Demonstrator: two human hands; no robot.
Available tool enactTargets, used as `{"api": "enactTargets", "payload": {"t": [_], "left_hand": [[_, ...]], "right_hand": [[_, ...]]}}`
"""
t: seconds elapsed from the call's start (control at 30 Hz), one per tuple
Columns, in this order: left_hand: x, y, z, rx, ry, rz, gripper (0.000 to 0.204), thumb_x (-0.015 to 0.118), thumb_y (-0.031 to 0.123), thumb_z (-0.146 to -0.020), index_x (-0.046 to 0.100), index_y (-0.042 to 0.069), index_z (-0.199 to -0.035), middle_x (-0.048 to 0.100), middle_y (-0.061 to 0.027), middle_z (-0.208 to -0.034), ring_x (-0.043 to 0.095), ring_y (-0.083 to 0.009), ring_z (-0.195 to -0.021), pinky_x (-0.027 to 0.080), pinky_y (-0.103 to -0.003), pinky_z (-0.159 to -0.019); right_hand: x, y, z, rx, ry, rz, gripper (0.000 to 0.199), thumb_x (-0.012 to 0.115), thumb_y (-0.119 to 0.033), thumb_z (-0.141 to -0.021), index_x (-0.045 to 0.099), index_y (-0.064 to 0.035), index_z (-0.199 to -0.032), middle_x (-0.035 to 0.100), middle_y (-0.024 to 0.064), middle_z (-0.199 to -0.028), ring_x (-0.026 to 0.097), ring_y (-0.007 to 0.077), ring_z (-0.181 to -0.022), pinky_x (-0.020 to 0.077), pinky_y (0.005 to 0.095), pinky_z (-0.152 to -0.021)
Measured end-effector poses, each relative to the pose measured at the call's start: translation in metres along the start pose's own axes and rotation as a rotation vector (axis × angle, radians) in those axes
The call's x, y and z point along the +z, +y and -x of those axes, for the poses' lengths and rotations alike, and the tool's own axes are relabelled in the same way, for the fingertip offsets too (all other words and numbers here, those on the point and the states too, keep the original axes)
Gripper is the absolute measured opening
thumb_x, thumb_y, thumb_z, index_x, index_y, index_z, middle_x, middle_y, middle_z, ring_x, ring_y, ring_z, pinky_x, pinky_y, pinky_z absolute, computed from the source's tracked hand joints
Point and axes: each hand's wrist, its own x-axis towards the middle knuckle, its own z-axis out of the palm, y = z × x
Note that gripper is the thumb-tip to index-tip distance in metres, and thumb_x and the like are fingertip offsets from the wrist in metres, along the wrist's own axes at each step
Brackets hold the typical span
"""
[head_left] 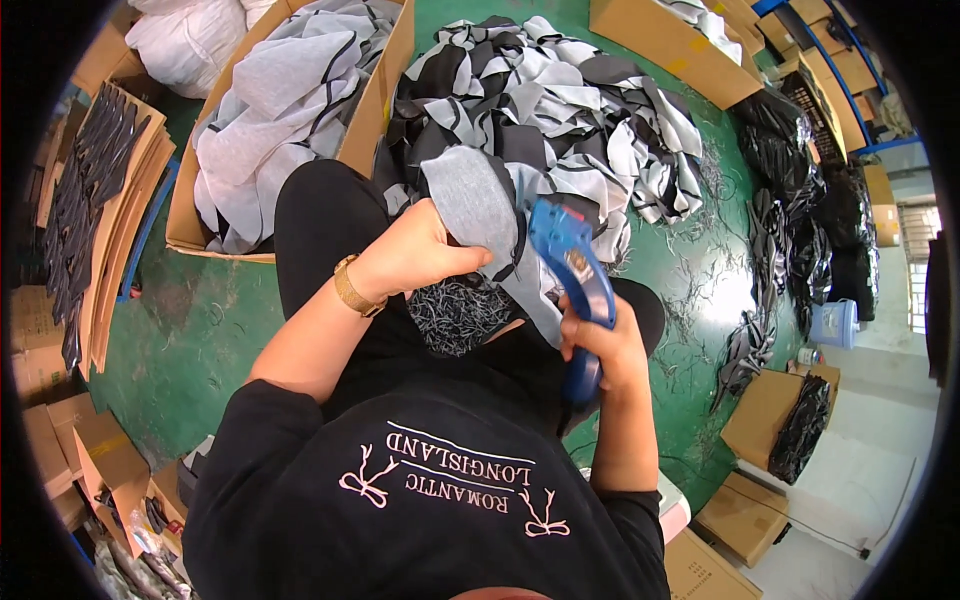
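Observation:
My left hand [425, 252] is closed on a light grey fabric piece [468, 190] with a dark edge, held up over my lap. My right hand [612, 345] is wrapped round the handle of a blue handheld power cutter [575, 250]. The cutter's head is beside the fabric's right edge; its tip and blade are hard to make out there. Beneath my hands, a heap of thin dark grey trimmings [455, 318] lies between my legs.
A big pile of grey, white and black fabric pieces [560, 120] covers the floor ahead. At the left stands an open carton [385, 110] of light grey fabric. Black plastic bags [780, 130] and cardboard boxes [745, 515] line the right side. Loose trimmings [705, 300] litter the green floor.

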Motion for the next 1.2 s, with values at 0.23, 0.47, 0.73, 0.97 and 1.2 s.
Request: {"api": "enactTargets", "payload": {"t": [0.23,0.47,0.73,0.97,1.2], "left_hand": [[0.006,-0.004,0.000,-0.070,-0.087,0.164,0.030,0.063,0.000,-0.079,0.062,-0.001,-0.108,0.065,-0.0023,-0.099,0.059,-0.0083,-0.086,0.048,-0.025,-0.076],[0.003,0.007,-0.008,-0.005,0.189,0.755,0.021,0.066,0.014,-0.087,0.061,0.003,-0.103,0.065,-0.0027,-0.097,0.063,-0.0123,-0.085,0.050,-0.028,-0.075],[-0.018,-0.011,-0.017,0.058,0.243,0.702,0.027,0.066,0.015,-0.086,0.057,0.004,-0.110,0.064,-0.0055,-0.101,0.062,-0.0157,-0.088,0.051,-0.034,-0.077],[-0.021,-0.009,-0.020,0.058,0.006,0.732,0.037,0.066,0.013,-0.087,0.052,0.003,-0.120,0.063,-0.0062,-0.104,0.063,-0.0145,-0.090,0.053,-0.030,-0.077],[-0.015,-0.008,-0.019,-0.003,-0.119,0.817,0.036,0.065,0.007,-0.086,0.054,0.002,-0.120,0.063,-0.0041,-0.106,0.062,-0.0130,-0.094,0.051,-0.030,-0.083]], "right_hand": [[0.025,-0.025,-0.042,-0.271,0.129,0.161,0.046,0.083,-0.015,-0.064,0.057,0.0008,-0.098,0.061,0.0024,-0.078,0.056,0.0090,-0.066,0.0462,0.0236,-0.061],[0.047,-0.019,-0.064,-0.304,0.056,0.240,0.033,0.077,-0.009,-0.068,0.057,-0.0003,-0.093,0.058,0.0011,-0.076,0.055,0.0087,-0.066,0.0472,0.0248,-0.063],[0.010,0.002,-0.048,-0.152,-0.148,-0.255,0.041,0.072,-0.016,-0.066,0.056,0.0038,-0.097,0.057,0.0068,-0.070,0.056,0.0163,-0.059,0.0456,0.0275,-0.057],[-0.012,0.032,-0.028,0.092,-0.357,-0.245,0.038,0.074,-0.012,-0.060,0.057,0.0047,-0.090,0.056,0.0086,-0.065,0.054,0.0180,-0.054,0.0451,0.0284,-0.053],[-0.005,0.030,-0.021,0.119,-0.331,-0.200,0.032,0.074,-0.011,-0.055,0.052,0.0014,-0.076,0.047,0.0069,-0.061,0.046,0.0184,-0.050,0.0406,0.0293,-0.047]]}}
